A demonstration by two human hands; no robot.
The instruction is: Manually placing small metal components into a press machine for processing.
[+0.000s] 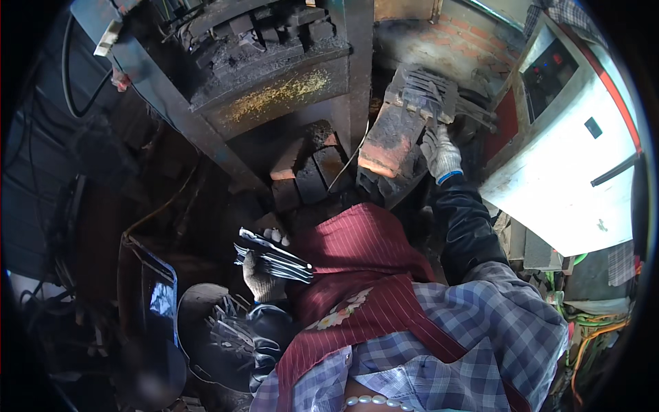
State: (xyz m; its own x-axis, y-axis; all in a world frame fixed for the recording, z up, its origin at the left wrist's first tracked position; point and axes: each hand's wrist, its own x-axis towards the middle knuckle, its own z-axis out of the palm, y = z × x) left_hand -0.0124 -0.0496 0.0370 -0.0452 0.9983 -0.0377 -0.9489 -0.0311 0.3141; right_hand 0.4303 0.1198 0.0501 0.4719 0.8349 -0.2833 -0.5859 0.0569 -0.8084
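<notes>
My left hand, in a grey-white knit glove, is closed round a bundle of thin, flat metal strips held in front of my red striped apron. My right hand, gloved too, reaches forward to a stack of sooty bricks. Its fingers are closed at the near end of a slim dark metal strip; the fingertips are partly hard to make out. Several more metal strips lie side by side on top of the stack, beyond that hand.
A round bucket with loose metal pieces stands beside my left forearm. Ahead is a blue-grey steel frame with dark blocks and a ledge of yellowish flakes. Bricks lie beneath it. A white cabinet stands at right, above cables.
</notes>
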